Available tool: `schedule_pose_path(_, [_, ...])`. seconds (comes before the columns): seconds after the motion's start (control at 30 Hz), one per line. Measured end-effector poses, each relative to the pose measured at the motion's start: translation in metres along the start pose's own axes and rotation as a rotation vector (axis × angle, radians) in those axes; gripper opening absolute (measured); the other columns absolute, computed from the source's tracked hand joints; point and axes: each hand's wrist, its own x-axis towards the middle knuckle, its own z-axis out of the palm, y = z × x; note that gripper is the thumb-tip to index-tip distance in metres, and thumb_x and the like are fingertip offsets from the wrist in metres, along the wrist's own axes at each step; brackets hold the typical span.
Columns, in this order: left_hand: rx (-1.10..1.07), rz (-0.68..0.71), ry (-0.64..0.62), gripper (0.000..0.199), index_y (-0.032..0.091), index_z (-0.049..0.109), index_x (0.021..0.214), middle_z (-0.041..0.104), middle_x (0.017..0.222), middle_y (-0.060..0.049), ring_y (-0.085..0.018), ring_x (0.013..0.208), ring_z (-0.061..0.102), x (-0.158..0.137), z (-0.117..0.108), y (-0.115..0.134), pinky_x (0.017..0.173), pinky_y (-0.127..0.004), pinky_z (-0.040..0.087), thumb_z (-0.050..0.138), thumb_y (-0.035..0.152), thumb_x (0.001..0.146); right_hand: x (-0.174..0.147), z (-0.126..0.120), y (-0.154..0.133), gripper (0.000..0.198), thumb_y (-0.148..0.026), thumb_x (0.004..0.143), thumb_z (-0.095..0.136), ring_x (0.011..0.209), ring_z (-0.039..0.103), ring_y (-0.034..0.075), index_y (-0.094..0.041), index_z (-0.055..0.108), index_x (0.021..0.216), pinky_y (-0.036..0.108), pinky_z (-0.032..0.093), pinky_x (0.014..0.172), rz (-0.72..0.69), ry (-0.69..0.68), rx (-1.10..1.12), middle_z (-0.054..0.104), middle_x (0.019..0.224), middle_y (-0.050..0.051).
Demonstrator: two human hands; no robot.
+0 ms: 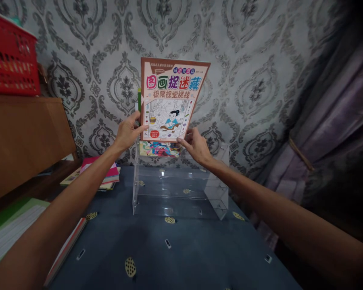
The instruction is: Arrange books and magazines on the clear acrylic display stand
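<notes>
A thin picture book (pixel 169 100) with a pinkish-brown cover, coloured Chinese lettering and a drawn seated figure is held up before the wall. My left hand (pixel 129 131) grips its left edge, thumb on the cover. At the lower right corner, my right hand (pixel 197 146) pinches the book, thumb in front. Below and behind it shows part of another colourful cover (pixel 160 149), standing in a clear plastic tiered rack (pixel 172 193). A green spine (pixel 139 96) peeks out behind the book's left edge.
The rack stands on a dark blue patterned tablecloth (pixel 157 253) against a wallpapered wall (pixel 248 80). Stacked books (pixel 109 173) and a green book (pixel 15 225) lie at left. A red basket (pixel 12 60) tops a wooden cabinet (pixel 30 137). Purple curtains (pixel 320 108) hang at right.
</notes>
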Motion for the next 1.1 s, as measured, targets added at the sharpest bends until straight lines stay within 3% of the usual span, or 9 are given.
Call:
schedule_pose_path(0.3, [-0.145, -0.008, -0.049, 0.026, 0.018, 0.064, 0.105, 0.070, 0.105, -0.004, -0.021, 0.097, 0.065, 0.005, 0.002, -0.011, 0.069, -0.029, 0.057, 0.068, 0.031, 0.082, 0.002, -0.003, -0.003, 0.048, -0.060, 0.085, 0.058, 0.065, 0.059, 0.022, -0.020, 0.054, 0.109, 0.035, 0.041, 0.065, 0.046, 0.004, 0.061, 0.063, 0.068, 0.001])
schedule_pose_path(0.5, [-0.156, -0.029, -0.032, 0.028, 0.018, 0.065, 0.106, 0.069, 0.105, -0.004, -0.019, 0.094, 0.066, 0.006, 0.002, -0.013, 0.070, -0.027, 0.059, 0.068, 0.031, 0.082, 0.010, -0.002, 0.001, 0.052, -0.062, 0.085, 0.059, 0.066, 0.062, 0.024, -0.018, 0.059, 0.114, 0.036, 0.043, 0.063, 0.053, 0.029, 0.044, 0.067, 0.068, 0.004])
schedule_pose_path(0.8, [-0.255, -0.087, -0.101, 0.039, 0.020, 0.065, 0.112, 0.072, 0.110, -0.006, -0.023, 0.097, 0.070, 0.004, -0.001, -0.016, 0.080, -0.036, 0.062, 0.073, 0.038, 0.078, 0.018, -0.002, 0.006, 0.053, -0.057, 0.084, 0.065, 0.060, 0.063, 0.024, -0.017, 0.063, 0.119, 0.035, 0.044, 0.057, 0.047, -0.041, 0.094, 0.064, 0.059, 0.001])
schedule_pose_path(1.1, [-0.224, -0.126, -0.106, 0.031, 0.019, 0.069, 0.095, 0.072, 0.102, -0.007, -0.024, 0.099, 0.068, -0.010, 0.002, -0.022, 0.090, -0.042, 0.058, 0.076, 0.041, 0.075, 0.018, -0.008, 0.004, 0.060, -0.060, 0.079, 0.072, 0.061, 0.059, 0.023, -0.017, 0.061, 0.119, 0.035, 0.044, 0.059, 0.056, -0.119, 0.073, 0.060, 0.062, 0.000])
